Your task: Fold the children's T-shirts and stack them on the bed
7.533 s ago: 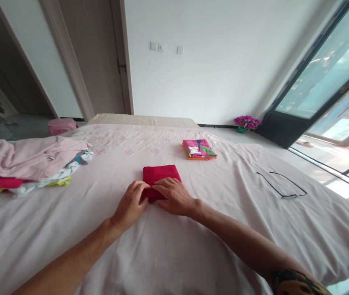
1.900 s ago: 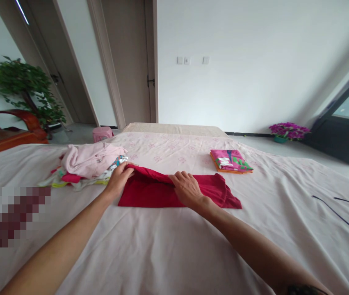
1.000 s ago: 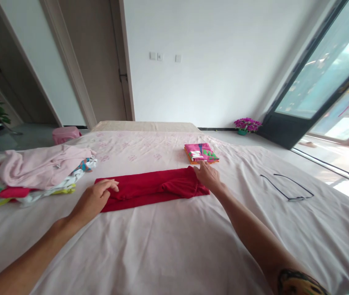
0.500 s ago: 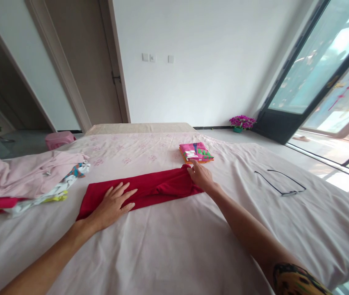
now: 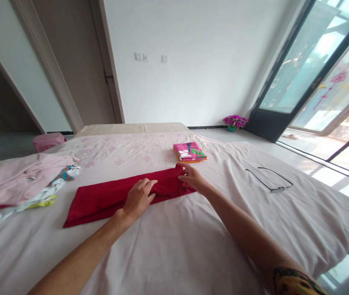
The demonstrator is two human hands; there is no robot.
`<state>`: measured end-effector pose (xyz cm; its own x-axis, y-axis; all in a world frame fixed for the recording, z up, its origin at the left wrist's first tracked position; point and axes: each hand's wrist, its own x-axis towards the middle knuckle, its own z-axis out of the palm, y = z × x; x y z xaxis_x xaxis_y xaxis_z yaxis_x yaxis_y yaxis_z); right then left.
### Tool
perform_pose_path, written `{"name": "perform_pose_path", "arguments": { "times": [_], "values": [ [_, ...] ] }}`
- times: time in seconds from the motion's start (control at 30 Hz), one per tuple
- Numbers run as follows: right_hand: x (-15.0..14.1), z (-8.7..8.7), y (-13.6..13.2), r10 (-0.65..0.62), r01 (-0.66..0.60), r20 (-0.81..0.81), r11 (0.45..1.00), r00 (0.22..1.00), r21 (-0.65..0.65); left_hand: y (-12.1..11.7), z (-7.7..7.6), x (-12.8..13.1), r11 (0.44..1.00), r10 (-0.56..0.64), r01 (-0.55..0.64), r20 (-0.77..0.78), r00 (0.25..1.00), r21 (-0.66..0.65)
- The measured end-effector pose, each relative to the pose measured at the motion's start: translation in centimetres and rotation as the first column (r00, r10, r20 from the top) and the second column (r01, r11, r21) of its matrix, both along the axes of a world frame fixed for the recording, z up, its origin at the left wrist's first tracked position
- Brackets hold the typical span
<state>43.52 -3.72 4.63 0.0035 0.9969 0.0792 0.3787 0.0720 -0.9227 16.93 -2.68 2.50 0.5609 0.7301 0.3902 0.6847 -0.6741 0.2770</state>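
A folded red garment (image 5: 100,200) lies in a long strip across the bed, bunched and wrinkled toward its right end. My left hand (image 5: 139,198) rests on the middle of it, palm down, with thumb and index finger apart. At the strip's right end, my right hand (image 5: 193,179) pinches the upper corner of the cloth between fingers and thumb. Just beyond that hand sits a neatly folded stack of clothes (image 5: 190,151), bright pink with white, blue and green on top and orange beneath.
On the left is a loose clothes pile (image 5: 23,178), pale pink on top. Black-framed glasses (image 5: 272,182) lie to the right on the bedsheet (image 5: 168,254). Beyond the bed are a pink stool (image 5: 49,141), purple flowers (image 5: 235,121) and a glass door (image 5: 297,69).
My left hand has slid right along the red garment, from near its left end to its middle. My right hand stays at the right end, gripping the corner. The view has shifted slightly right.
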Motion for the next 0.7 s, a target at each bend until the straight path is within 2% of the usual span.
{"name": "perform_pose_path", "arguments": {
  "times": [0.07,0.1,0.17,0.23,0.33,0.4,0.57,0.7],
  "values": [
    [0.4,0.2,0.4,0.063,-0.057,-0.169,0.997,0.984,0.043,0.3,-0.1,0.4,0.999,0.033,-0.033,0.014,0.999,-0.003],
    [0.6,0.3,0.6,0.096,-0.088,-0.189,0.995,0.977,0.054,0.3,-0.2,0.5,0.999,0.044,-0.044,0.022,0.999,-0.003],
    [0.8,0.4,0.7,0.136,-0.129,-0.113,0.989,0.984,0.067,0.4,-0.5,0.5,0.998,0.061,-0.061,0.033,0.998,0.003],
    [0.6,0.3,0.6,0.137,-0.145,0.084,0.985,0.987,0.092,0.4,-0.7,0.5,0.998,0.069,-0.069,0.039,0.997,0.003],
    [0.0,0.2,0.4,0.104,-0.173,0.383,0.974,0.918,0.149,0.5,-0.9,0.6,0.998,0.057,-0.056,0.077,0.995,-0.017],
    [-0.4,0.2,0.5,0.06,-0.168,0.464,0.966,0.884,0.195,0.8,-0.8,0.8,0.998,0.052,-0.047,0.135,0.989,-0.035],
    [-0.9,1.3,1.9,-0.162,0.023,0.409,0.946,0.898,0.324,2.3,0.2,1.0,0.993,0.113,-0.103,0.267,0.957,-0.052],
    [-1.5,2.4,2.9,-0.213,0.035,0.434,0.923,0.875,0.383,3.0,1.4,1.1,0.982,0.18,-0.158,0.277,0.944,-0.103]
  ]
}}
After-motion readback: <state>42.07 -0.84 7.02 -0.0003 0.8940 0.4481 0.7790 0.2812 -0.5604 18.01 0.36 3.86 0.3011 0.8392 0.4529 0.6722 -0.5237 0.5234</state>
